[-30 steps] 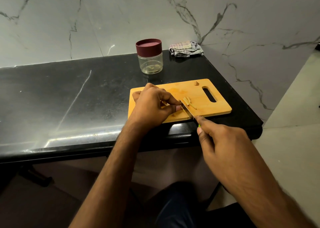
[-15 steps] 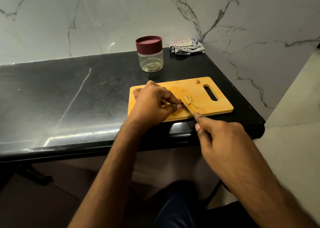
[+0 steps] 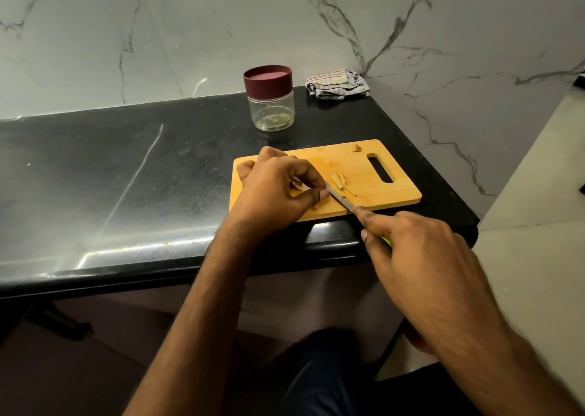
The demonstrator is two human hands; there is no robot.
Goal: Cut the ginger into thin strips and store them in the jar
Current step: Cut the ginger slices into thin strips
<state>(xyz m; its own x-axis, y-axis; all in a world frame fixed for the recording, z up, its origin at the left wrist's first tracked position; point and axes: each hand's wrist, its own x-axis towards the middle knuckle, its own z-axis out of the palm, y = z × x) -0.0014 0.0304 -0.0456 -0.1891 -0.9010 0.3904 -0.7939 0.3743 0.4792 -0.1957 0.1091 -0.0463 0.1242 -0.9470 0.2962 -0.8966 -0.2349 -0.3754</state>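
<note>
Left grip is curled over a small piece of ginger, pinning it to the cutting board with thumb and bent fingers; only a sliver of the piece shows between them. Right grip is clenched round the handle of a knife, forefinger stretched along the spine, a bit of green handle showing just under the knuckles. From that grip the blade runs up and to the left across the board's near edge, its tip just beside the left thumb and the held piece.

On the far side of the blade from the left grip, a small cluster of cut ginger strips lies on the board, close to the steel. Farther off, near the board's slotted handle end, sits one stray ginger scrap.

Beyond the left grip, past the board's far edge, a clear jar stands upright on the black desk, its maroon lid on. Off to that jar's right, against the marble wall, lies a crumpled striped cloth.
</note>
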